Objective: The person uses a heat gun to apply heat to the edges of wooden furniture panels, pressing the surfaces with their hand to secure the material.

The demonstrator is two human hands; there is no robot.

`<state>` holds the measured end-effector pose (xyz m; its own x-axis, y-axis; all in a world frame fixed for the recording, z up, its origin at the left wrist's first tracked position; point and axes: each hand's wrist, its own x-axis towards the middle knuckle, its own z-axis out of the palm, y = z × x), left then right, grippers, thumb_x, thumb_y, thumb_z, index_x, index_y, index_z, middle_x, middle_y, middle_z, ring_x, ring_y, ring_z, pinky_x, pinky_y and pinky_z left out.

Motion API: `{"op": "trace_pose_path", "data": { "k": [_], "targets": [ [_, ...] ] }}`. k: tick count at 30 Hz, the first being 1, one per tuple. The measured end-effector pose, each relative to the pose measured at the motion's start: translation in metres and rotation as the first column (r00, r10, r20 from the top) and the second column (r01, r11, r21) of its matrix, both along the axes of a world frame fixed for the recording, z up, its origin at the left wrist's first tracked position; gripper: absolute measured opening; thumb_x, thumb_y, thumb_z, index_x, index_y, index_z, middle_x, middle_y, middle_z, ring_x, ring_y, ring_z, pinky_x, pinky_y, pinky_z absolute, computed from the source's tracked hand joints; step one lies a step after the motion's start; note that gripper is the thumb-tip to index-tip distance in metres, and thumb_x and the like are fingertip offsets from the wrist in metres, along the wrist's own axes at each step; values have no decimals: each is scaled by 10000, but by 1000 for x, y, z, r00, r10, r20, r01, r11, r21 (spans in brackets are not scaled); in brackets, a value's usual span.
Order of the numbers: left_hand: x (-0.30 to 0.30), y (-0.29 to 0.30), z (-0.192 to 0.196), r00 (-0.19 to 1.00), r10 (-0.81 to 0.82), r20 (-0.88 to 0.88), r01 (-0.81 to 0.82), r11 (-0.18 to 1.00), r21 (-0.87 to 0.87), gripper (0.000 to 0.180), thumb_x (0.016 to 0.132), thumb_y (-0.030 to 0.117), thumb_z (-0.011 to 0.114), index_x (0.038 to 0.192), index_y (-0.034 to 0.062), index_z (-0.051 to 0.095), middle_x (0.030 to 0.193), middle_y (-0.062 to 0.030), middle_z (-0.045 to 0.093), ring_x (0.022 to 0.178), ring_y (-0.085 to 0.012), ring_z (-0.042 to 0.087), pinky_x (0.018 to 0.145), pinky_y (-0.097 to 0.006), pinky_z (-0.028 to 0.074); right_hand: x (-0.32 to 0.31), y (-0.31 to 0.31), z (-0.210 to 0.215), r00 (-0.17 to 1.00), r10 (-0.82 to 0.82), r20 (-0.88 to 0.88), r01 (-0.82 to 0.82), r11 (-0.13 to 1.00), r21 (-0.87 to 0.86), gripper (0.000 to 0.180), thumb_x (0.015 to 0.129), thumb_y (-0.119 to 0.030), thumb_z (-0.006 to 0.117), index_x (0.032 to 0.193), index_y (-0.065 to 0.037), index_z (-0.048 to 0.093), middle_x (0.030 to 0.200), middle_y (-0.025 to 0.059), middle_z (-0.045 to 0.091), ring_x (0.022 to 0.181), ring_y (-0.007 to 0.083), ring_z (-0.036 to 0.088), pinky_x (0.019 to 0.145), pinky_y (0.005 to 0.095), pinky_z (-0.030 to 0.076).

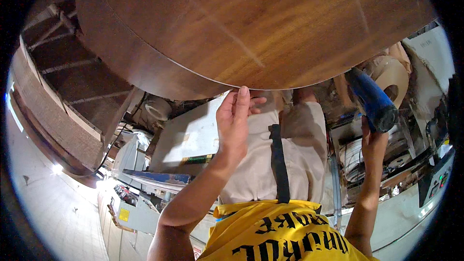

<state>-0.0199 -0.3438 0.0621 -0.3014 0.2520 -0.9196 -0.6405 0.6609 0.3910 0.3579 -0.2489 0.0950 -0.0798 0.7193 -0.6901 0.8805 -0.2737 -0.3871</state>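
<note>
A large brown wood-grain panel [290,24] with a curved edge fills the upper part of the view. My left hand [235,116] is at the near edge of it, thumb upright with its tip against the thin pale rim. The other fingers are loosely bent and apart, below that edge, and grip nothing that I can see. On the right, my right hand [373,140] is closed round the handle of a blue heat gun [369,99]. Its dark rear end faces me, and its front end is at the panel's edge, partly hidden beneath it.
A curved wooden frame with crosspieces [72,77] stands at the left. Below the panel lies a white board [193,128]. A roll of tan tape-like strip [398,79] sits behind the heat gun, near cluttered machinery [401,169]. A grey box [130,212] is at the lower left.
</note>
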Motion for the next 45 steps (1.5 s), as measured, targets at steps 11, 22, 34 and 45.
{"op": "trace_pose_path", "data": {
  "k": [11, 22, 34, 45],
  "targets": [
    [-4, -2, -3, 999, -35, -21, 34, 999, -36, 371, 1106, 406, 582, 1116, 38, 630, 1030, -66, 712, 942, -180, 724, 764, -286, 517, -4, -2, -5, 999, -36, 1, 36, 999, -10, 214, 1077, -163, 627, 1181, 24, 630, 996, 86, 674, 875, 174, 581, 819, 340, 483],
    [-14, 11, 3, 994, 21, -106, -23, 1000, -15, 354, 1106, 373, 584, 1218, 38, 579, 1134, -93, 694, 996, -196, 707, 829, -348, 545, 9, -7, 1, 1000, -14, -4, 14, 1000, 6, 208, 1040, -79, 619, 1217, 27, 645, 1096, 136, 716, 1016, 219, 665, 937, 358, 502],
    [6, 9, -11, 961, 274, -26, -271, 958, 89, 536, 1056, 276, 689, 1415, 91, 336, 1487, -153, 487, 1348, -329, 542, 1150, -561, 427, 1, -27, 2, 980, -193, 39, 189, 977, 97, 316, 856, -90, 745, 1167, -64, 699, 1065, 257, 736, 1018, 507, 683, 861, 514, 566],
    [60, 32, -10, 965, 257, 52, -257, 966, 8, 454, 1079, 240, 635, 1446, 121, 395, 1486, -125, 526, 1330, -301, 570, 1165, -549, 443, 48, -60, 2, 940, -331, 84, 318, 938, 139, 344, 812, -18, 743, 1151, 8, 690, 1081, 285, 724, 1036, 517, 679, 878, 500, 560]
  ]
}}
